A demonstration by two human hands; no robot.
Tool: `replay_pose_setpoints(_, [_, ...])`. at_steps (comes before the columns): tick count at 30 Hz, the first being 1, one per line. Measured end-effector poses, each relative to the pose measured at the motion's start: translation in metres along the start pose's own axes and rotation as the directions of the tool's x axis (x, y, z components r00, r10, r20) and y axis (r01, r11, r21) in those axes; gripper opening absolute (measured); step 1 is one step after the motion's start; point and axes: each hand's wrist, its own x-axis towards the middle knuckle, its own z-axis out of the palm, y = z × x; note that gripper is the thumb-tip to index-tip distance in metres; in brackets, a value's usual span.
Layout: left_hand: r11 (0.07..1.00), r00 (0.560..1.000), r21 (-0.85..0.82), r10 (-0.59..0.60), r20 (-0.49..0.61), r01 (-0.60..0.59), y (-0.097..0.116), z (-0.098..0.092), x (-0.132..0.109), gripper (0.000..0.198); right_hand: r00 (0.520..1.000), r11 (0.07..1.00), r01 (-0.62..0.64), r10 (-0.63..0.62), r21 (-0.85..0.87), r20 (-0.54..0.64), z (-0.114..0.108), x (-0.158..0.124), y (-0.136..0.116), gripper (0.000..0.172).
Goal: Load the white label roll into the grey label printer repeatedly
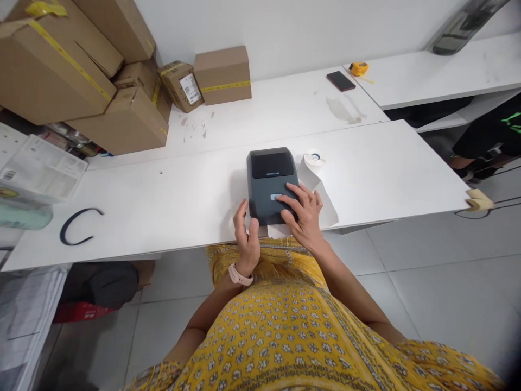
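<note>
A dark grey label printer (269, 176) stands near the front edge of a white table (171, 206). My right hand (303, 213) lies on top of it, fingers spread, one fingertip on the small blue button. My left hand (246, 239) rests against the printer's left front corner, fingers extended along its side. A white label roll (313, 159) sits just right of the printer, and white label paper (325, 203) runs under my right hand toward the table edge.
Several cardboard boxes (73, 65) are stacked at the back left. A black curved strap (77, 225) lies on the left of the table. A dark phone (341, 81) and a yellow tape measure (359, 68) lie on the far table.
</note>
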Motion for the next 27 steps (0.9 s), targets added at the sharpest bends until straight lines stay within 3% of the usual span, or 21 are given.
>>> replay_pose_setpoints(5, [0.999, 1.0, -0.05, 0.001, 0.029, 0.0, 0.006, 0.004, -0.002, 0.053, 0.995, 0.943, -0.1, 0.1, 0.316, 0.016, -0.006, -0.014, 0.011, 0.057])
replay_pose_setpoints(7, [0.995, 0.999, -0.092, 0.042, 0.024, -0.04, 0.013, 0.004, 0.003, 0.053, 0.992, 0.922, -0.117, 0.124, 0.368, 0.005, -0.007, -0.013, 0.014, 0.065])
replay_pose_setpoints(10, [0.985, 0.995, -0.143, 0.098, -0.014, -0.099, 0.025, 0.003, 0.021, 0.055, 0.998, 0.93, -0.046, 0.061, 0.365, -0.03, -0.009, 0.005, 0.015, 0.072])
replay_pose_setpoints(13, [0.979, 0.989, -0.157, 0.119, -0.09, -0.132, 0.028, 0.004, 0.047, 0.052, 0.99, 0.95, 0.105, -0.071, 0.294, -0.124, -0.014, 0.043, 0.011, 0.072])
replay_pose_setpoints(16, [0.988, 0.988, -0.123, 0.079, -0.129, -0.095, 0.016, 0.008, 0.075, 0.046, 0.97, 0.956, 0.193, -0.151, 0.223, -0.19, -0.019, 0.091, 0.007, 0.067])
replay_pose_setpoints(22, [0.991, 0.993, 0.047, -0.122, -0.003, 0.122, -0.02, 0.017, 0.104, 0.046, 0.963, 0.974, 0.196, -0.169, 0.115, -0.208, -0.021, 0.179, 0.011, 0.065])
replay_pose_setpoints(27, [0.987, 0.983, 0.113, -0.13, 0.128, 0.116, -0.027, 0.022, 0.116, 0.061, 0.972, 0.973, 0.199, -0.182, 0.115, -0.147, -0.015, 0.239, 0.038, 0.073])
